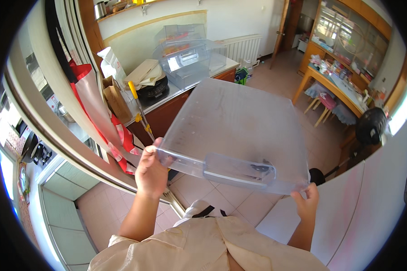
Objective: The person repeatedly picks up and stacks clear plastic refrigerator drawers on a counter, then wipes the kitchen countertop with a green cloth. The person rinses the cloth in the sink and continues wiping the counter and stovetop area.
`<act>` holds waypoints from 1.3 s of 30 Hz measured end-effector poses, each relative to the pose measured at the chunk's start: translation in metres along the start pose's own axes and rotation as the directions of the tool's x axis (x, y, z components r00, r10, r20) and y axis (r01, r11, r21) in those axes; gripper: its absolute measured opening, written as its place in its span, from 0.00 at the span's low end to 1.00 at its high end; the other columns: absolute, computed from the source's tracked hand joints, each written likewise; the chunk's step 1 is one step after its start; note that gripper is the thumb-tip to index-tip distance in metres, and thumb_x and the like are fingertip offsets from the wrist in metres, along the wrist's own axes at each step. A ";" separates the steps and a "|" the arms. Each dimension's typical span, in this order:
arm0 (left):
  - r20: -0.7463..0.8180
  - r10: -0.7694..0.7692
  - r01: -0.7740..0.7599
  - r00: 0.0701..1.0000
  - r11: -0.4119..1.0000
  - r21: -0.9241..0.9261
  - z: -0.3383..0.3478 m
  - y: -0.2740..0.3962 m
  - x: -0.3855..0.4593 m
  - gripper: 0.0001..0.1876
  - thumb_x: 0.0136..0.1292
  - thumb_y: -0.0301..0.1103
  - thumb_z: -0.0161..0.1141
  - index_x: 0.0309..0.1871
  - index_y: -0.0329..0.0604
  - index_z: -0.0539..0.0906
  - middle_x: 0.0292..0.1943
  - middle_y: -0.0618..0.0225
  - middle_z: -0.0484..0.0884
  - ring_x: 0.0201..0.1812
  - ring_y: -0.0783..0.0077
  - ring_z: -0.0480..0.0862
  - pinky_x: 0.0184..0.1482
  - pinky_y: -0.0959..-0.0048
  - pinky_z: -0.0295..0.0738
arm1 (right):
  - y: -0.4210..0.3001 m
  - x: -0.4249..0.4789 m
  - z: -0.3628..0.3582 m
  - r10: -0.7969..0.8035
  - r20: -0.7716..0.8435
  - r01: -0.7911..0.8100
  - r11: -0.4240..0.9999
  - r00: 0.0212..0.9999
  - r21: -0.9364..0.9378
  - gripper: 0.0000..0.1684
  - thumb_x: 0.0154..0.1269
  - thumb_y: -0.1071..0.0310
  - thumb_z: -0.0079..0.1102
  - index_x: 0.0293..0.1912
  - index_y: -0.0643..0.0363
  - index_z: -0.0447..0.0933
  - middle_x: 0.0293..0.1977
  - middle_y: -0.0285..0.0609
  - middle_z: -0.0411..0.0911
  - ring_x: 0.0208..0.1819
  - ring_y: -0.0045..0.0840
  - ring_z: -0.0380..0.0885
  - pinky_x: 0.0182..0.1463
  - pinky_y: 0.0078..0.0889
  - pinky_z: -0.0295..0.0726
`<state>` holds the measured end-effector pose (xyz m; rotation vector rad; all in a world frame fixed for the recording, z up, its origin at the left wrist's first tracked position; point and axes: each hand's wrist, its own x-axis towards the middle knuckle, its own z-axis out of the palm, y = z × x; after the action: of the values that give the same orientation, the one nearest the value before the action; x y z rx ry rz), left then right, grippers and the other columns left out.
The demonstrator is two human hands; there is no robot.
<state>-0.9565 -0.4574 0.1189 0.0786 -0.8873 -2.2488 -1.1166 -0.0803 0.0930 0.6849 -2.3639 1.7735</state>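
A large clear plastic drawer [230, 118] spans the space before my body, its handle side turned towards me. At the drawer's near left corner, my left hand [152, 171] grips the rim with the thumb up. My right hand [305, 201] pinches the near right corner from below. Behind it, on the counter, stand stacked clear plastic drawers or bins [186, 57], the lower one with a handle. Left of that stack, a black round appliance [154, 88] has cream-coloured boards [144, 73] lying on top.
A metal pole with yellow parts [138, 101] leans at the counter beside a brown paper bag [117, 98]. A red and white apron [95, 111] hangs by the sliding door frame on the left. A black fan [371, 126] and a white surface [312, 220] are at right.
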 end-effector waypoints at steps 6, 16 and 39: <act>-0.122 0.188 -0.182 0.975 0.982 0.060 -0.029 -0.007 0.079 0.16 0.47 0.39 0.58 0.41 0.52 0.76 0.58 0.71 0.70 0.61 0.62 0.64 0.59 0.53 0.54 | 0.013 0.127 0.073 -0.131 0.138 0.142 0.987 0.982 -0.074 0.17 0.46 0.61 0.71 0.29 0.61 0.74 0.26 0.38 0.79 0.32 0.21 0.75 0.38 0.24 0.71; -0.048 0.199 -0.197 0.979 0.979 0.047 -0.068 -0.023 0.298 0.19 0.50 0.40 0.56 0.46 0.48 0.72 0.60 0.72 0.67 0.62 0.66 0.62 0.62 0.55 0.53 | 0.039 0.307 0.179 -0.150 0.073 0.157 0.982 0.986 -0.109 0.19 0.45 0.59 0.72 0.32 0.60 0.75 0.28 0.37 0.78 0.33 0.21 0.75 0.41 0.24 0.71; -0.215 0.602 -0.483 0.769 0.767 0.421 -0.079 0.021 0.743 0.16 0.58 0.31 0.47 0.51 0.55 0.72 0.45 0.80 0.72 0.50 0.77 0.67 0.51 0.58 0.53 | 0.020 0.899 0.514 -0.592 0.330 0.327 0.736 0.735 0.592 0.14 0.56 0.71 0.61 0.34 0.58 0.63 0.28 0.30 0.66 0.31 0.13 0.66 0.35 0.17 0.67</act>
<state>-1.4769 -0.9862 0.2133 0.3148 -0.9517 -1.4517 -1.8351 -0.8143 0.2268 1.8509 -1.6437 2.1251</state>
